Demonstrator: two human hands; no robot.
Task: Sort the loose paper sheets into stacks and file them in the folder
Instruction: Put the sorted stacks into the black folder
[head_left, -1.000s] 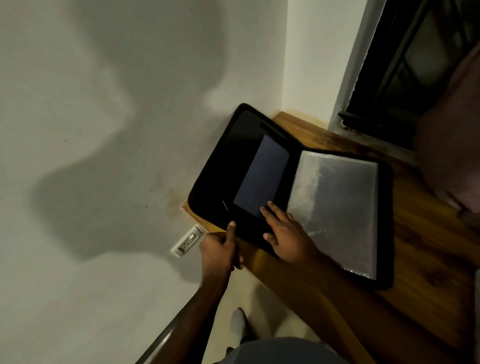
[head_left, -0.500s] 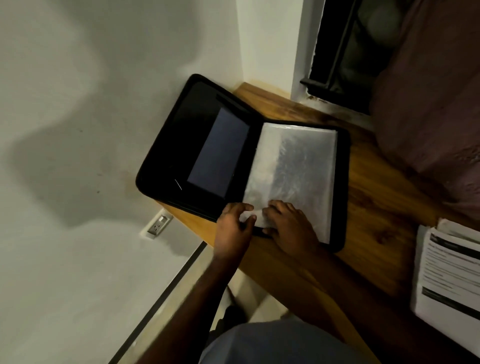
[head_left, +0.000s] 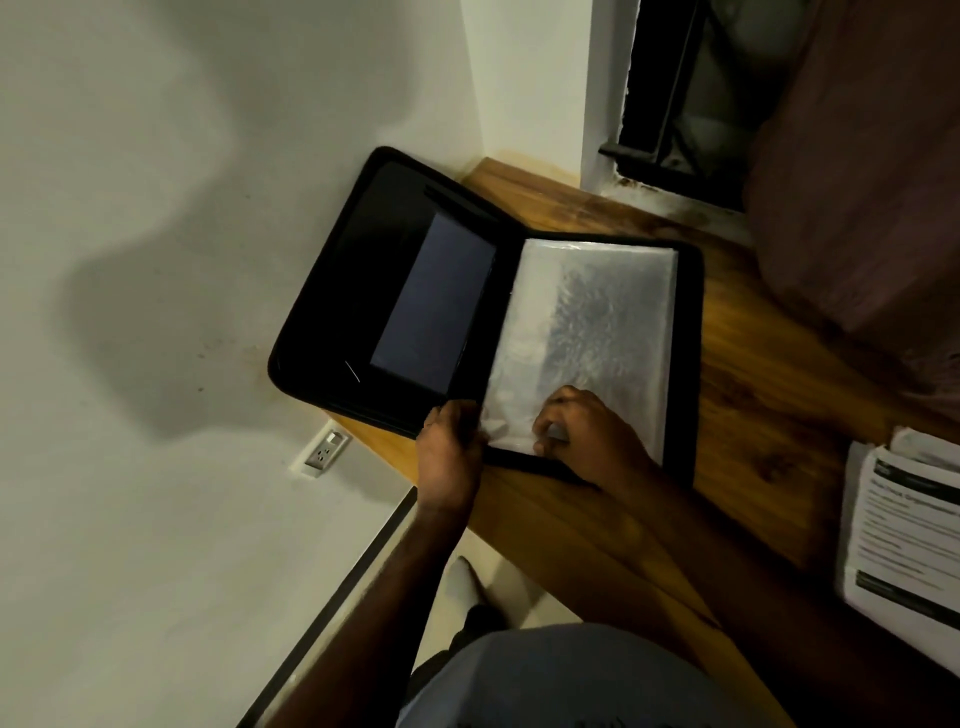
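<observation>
A black zip folder (head_left: 395, 291) lies open on the wooden table (head_left: 753, 374), its left flap hanging past the table's edge. Clear plastic sleeves (head_left: 587, 332) fill its right half. My left hand (head_left: 452, 452) pinches the near left corner of the top sleeve. My right hand (head_left: 587, 436) rests on the sleeve's near edge with curled fingers, pinching the plastic. A stack of printed paper sheets (head_left: 904, 530) lies at the right edge of the table.
A white wall stands to the left with a power socket (head_left: 324, 452) low on it. A dark window (head_left: 685, 93) and a reddish curtain (head_left: 857, 171) are at the back right. Floor shows below the table's near edge.
Both hands moved from the folder's left flap to the near corner of the plastic sleeves and took hold of it. The view swung right, bringing the paper stack into sight.
</observation>
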